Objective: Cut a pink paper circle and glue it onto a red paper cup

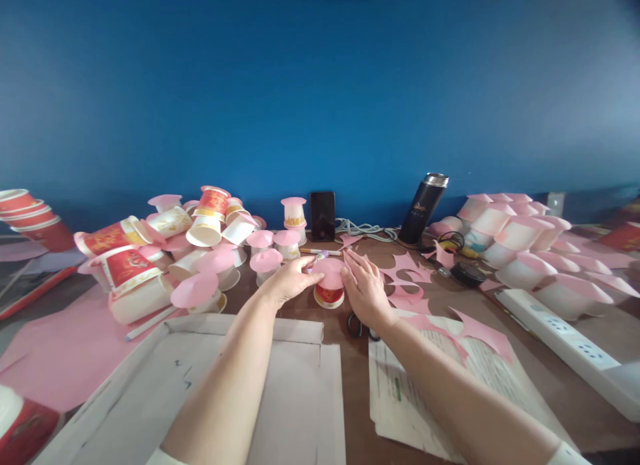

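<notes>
A red paper cup [329, 295] with gold trim stands upside down on the table, with a pink paper disc [330, 273] on its top. My left hand [293, 279] is at the disc's left edge, thumb and forefinger apart. Just beyond its fingertips is a small purple-and-white tube-like thing [321, 255]; whether the fingers touch it I cannot tell. My right hand [367, 290] lies along the disc's right edge, fingers stretched out and close together. Behind them is an orange-and-white pen [313, 251]. Below my right hand show the black handles of scissors [355, 325].
Many disc-topped cups [150, 271] are heaped at left, more [525, 238] at right. A phone [323, 215] and black flask [424, 208] stand by the blue wall. Pink paper scraps [407, 271], printed sheets [400, 391], a power strip [565, 345] and a white box lid [300, 391] surround the cup.
</notes>
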A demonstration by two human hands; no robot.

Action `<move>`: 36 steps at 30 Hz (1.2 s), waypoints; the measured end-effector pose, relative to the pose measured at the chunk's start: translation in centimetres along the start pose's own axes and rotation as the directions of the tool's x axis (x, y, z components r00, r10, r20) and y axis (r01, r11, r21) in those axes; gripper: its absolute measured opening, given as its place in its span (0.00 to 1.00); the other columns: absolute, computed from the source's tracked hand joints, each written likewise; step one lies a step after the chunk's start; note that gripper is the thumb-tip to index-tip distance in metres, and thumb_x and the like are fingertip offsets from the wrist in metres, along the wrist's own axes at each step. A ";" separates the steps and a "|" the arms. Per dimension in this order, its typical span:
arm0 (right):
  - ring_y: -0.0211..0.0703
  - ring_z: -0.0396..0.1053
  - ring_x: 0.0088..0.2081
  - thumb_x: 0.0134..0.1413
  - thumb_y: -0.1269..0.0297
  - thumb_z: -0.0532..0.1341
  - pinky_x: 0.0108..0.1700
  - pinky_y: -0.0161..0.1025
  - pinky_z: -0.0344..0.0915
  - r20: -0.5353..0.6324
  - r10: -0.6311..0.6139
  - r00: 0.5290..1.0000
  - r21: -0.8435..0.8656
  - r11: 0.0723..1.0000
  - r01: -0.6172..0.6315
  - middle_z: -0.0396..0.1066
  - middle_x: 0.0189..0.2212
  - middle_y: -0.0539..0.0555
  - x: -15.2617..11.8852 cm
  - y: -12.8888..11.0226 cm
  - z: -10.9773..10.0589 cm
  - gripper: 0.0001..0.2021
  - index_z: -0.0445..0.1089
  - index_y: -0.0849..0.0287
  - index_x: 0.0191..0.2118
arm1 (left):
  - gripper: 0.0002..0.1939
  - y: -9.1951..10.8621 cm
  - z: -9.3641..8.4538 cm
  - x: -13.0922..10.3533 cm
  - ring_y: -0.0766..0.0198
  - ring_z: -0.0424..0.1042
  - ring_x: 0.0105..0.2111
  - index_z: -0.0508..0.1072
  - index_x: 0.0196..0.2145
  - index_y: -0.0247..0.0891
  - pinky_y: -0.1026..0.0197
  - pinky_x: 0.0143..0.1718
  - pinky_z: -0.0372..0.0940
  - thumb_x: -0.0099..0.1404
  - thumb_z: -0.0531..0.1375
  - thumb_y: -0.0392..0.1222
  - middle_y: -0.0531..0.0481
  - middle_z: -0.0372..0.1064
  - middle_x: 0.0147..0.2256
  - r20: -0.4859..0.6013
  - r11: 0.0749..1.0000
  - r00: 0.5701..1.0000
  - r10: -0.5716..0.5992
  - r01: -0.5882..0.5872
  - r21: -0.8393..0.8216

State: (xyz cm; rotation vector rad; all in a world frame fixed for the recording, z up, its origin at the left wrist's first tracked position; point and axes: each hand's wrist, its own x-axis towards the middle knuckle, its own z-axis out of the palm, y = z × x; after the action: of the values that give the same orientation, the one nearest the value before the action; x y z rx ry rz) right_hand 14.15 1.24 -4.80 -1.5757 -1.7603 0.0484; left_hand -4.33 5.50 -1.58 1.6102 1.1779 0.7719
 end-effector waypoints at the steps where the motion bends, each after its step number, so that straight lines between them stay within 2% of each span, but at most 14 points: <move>1: 0.52 0.56 0.61 0.64 0.56 0.47 0.60 0.57 0.55 -0.001 -0.004 1.000 0.004 1.000 0.004 0.61 0.60 0.55 0.0 0.0 0.1 0.22 0.63 0.56 0.59 | 0.31 0.1 0.0 -0.1 0.52 0.65 0.55 0.68 0.55 0.36 0.55 0.54 0.61 0.54 0.65 0.47 0.41 0.67 0.55 -0.007 1.000 1.000 -0.010 0.010 -0.001; 5: 0.51 0.58 0.60 0.65 0.56 0.47 0.60 0.56 0.56 -0.017 -0.019 1.000 0.026 0.999 0.019 0.62 0.59 0.56 0.1 0.1 0.2 0.21 0.63 0.55 0.58 | 0.28 0.2 0.1 0.0 0.54 0.67 0.53 0.70 0.53 0.36 0.55 0.54 0.62 0.56 0.64 0.48 0.42 0.68 0.54 -0.014 1.000 1.000 -0.007 0.007 -0.019; 10: 0.50 0.55 0.62 0.65 0.56 0.46 0.62 0.56 0.52 -0.042 -0.012 0.999 0.055 0.998 0.014 0.61 0.60 0.57 0.4 0.8 0.4 0.22 0.63 0.57 0.58 | 0.22 -0.2 0.5 0.4 0.55 0.70 0.50 0.71 0.50 0.36 0.56 0.51 0.64 0.60 0.60 0.48 0.43 0.71 0.50 -0.089 0.999 0.995 -0.035 0.033 -0.031; 15: 0.51 0.55 0.62 0.64 0.57 0.48 0.60 0.55 0.55 0.017 0.023 1.000 0.078 0.997 -0.024 0.59 0.61 0.59 0.6 1.1 1.0 0.23 0.61 0.59 0.60 | 0.23 -0.5 0.6 0.6 0.55 0.70 0.49 0.71 0.51 0.36 0.56 0.48 0.66 0.59 0.61 0.49 0.43 0.70 0.52 -0.049 0.995 0.997 -0.061 0.057 -0.085; 17: 0.51 0.55 0.62 0.64 0.57 0.47 0.60 0.55 0.55 0.012 0.019 1.000 0.091 0.996 -0.020 0.59 0.61 0.59 0.6 1.1 0.9 0.23 0.61 0.60 0.60 | 0.24 -0.5 0.8 0.7 0.54 0.70 0.51 0.71 0.51 0.34 0.56 0.50 0.65 0.60 0.60 0.49 0.42 0.69 0.53 -0.077 0.991 0.996 -0.047 0.037 -0.128; 19: 0.51 0.55 0.62 0.64 0.57 0.46 0.61 0.56 0.54 -0.026 -0.002 1.000 0.087 0.996 0.005 0.59 0.61 0.59 0.6 0.9 0.7 0.23 0.60 0.59 0.61 | 0.23 -0.3 1.1 0.8 0.55 0.68 0.53 0.71 0.50 0.33 0.56 0.53 0.62 0.61 0.59 0.49 0.40 0.68 0.54 -0.150 0.988 0.988 -0.036 0.013 -0.155; 22: 0.51 0.54 0.62 0.64 0.57 0.47 0.62 0.56 0.51 -0.070 -0.073 0.995 0.024 0.997 0.075 0.59 0.61 0.57 0.5 0.3 0.3 0.22 0.60 0.56 0.60 | 0.21 0.1 1.8 0.9 0.57 0.67 0.54 0.69 0.51 0.33 0.57 0.55 0.60 0.62 0.58 0.44 0.39 0.67 0.55 -0.233 0.987 0.971 -0.056 0.019 -0.159; 25: 0.50 0.54 0.61 0.65 0.57 0.46 0.61 0.55 0.52 -0.036 -0.096 0.995 -0.058 0.994 0.093 0.61 0.60 0.51 0.2 -0.2 0.1 0.20 0.65 0.51 0.57 | 0.20 0.1 2.3 1.1 0.59 0.68 0.53 0.68 0.52 0.33 0.58 0.54 0.61 0.63 0.58 0.38 0.39 0.68 0.53 -0.210 0.979 0.974 -0.086 0.043 -0.201; 28: 0.50 0.54 0.61 0.66 0.57 0.45 0.61 0.55 0.52 -0.004 -0.086 0.996 -0.100 0.991 0.085 0.63 0.59 0.47 0.1 -0.5 -0.1 0.19 0.66 0.49 0.55 | 0.20 -0.3 2.4 1.4 0.59 0.70 0.51 0.68 0.52 0.33 0.57 0.53 0.63 0.62 0.58 0.37 0.39 0.70 0.51 -0.212 0.977 0.973 -0.090 0.045 -0.209; 30: 0.50 0.53 0.61 0.66 0.57 0.45 0.61 0.56 0.52 -0.014 -0.089 0.996 -0.109 0.990 0.087 0.62 0.60 0.48 0.0 -0.5 -0.3 0.20 0.64 0.49 0.57 | 0.20 -0.3 2.3 1.5 0.59 0.70 0.51 0.68 0.53 0.34 0.56 0.53 0.63 0.63 0.57 0.38 0.39 0.71 0.51 -0.249 0.993 0.968 -0.020 -0.010 -0.117; 32: 0.51 0.52 0.62 0.66 0.57 0.45 0.61 0.57 0.51 -0.041 -0.096 0.995 -0.125 0.988 0.091 0.59 0.62 0.50 -0.1 -0.7 -0.6 0.21 0.61 0.49 0.60 | 0.20 -0.1 2.0 1.2 0.58 0.68 0.52 0.69 0.53 0.35 0.54 0.55 0.61 0.63 0.56 0.37 0.40 0.70 0.52 -0.285 0.985 0.946 0.157 -0.130 0.110; 34: 0.52 0.51 0.62 0.66 0.57 0.45 0.61 0.58 0.50 -0.045 -0.118 0.992 -0.162 0.981 0.110 0.56 0.63 0.49 -0.3 -0.8 -1.0 0.21 0.59 0.47 0.61 | 0.19 0.3 1.8 0.7 0.56 0.64 0.55 0.72 0.50 0.38 0.52 0.57 0.58 0.63 0.53 0.33 0.42 0.67 0.54 -0.257 0.884 0.900 0.353 -0.230 0.407; 36: 0.52 0.49 0.63 0.65 0.57 0.46 0.61 0.59 0.47 -0.012 -0.146 0.989 -0.208 0.968 0.140 0.55 0.63 0.47 -0.5 -1.0 -1.4 0.20 0.61 0.45 0.60 | 0.20 0.8 1.8 0.0 0.53 0.59 0.58 0.75 0.47 0.40 0.47 0.58 0.55 0.61 0.51 0.30 0.44 0.65 0.56 -0.185 0.736 0.872 0.452 -0.248 0.630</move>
State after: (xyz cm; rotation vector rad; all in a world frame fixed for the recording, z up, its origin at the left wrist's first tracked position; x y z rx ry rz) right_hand 14.02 -0.03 -3.58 -1.5799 -1.9022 -0.2323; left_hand -2.51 4.86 -1.39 2.3522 1.4633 1.0118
